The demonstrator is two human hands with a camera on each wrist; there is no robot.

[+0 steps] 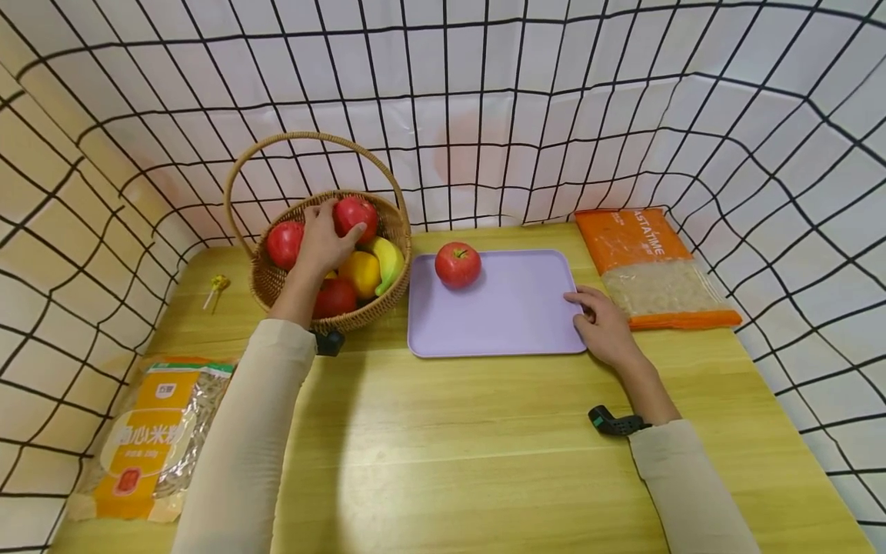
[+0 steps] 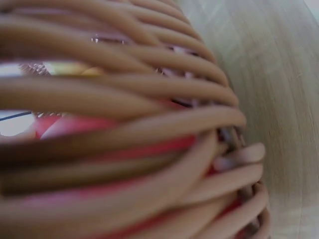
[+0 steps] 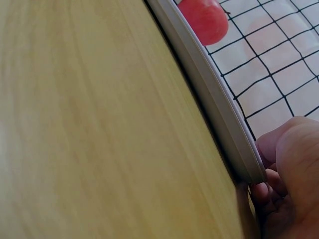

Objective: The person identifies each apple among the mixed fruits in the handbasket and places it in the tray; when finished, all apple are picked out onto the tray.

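Observation:
My left hand (image 1: 323,240) reaches into a wicker basket (image 1: 370,310), its thumb and fingers around a red apple (image 1: 356,218) near the back rim. Beside it lie another red apple (image 1: 284,246), a dark red fruit (image 1: 335,298), a yellow-orange fruit (image 1: 360,275) and a banana (image 1: 388,265). The left wrist view shows basket weave (image 2: 124,94) close up, hiding the fingers. At the right end of a light purple tray (image 1: 498,323), my right hand (image 1: 605,327) pinches the rim, thumb above and fingers lower in the right wrist view. A red apple (image 1: 457,265) sits on the tray's back left.
An orange bag (image 1: 654,265) lies right of the tray. At the front left is a yellow-and-clear food bag (image 1: 152,442). A wrapped lollipop (image 1: 218,284) lies left of the basket. The basket's tall handle (image 1: 311,136) arches overhead. Black-gridded white sheeting (image 1: 457,138) borders the table.

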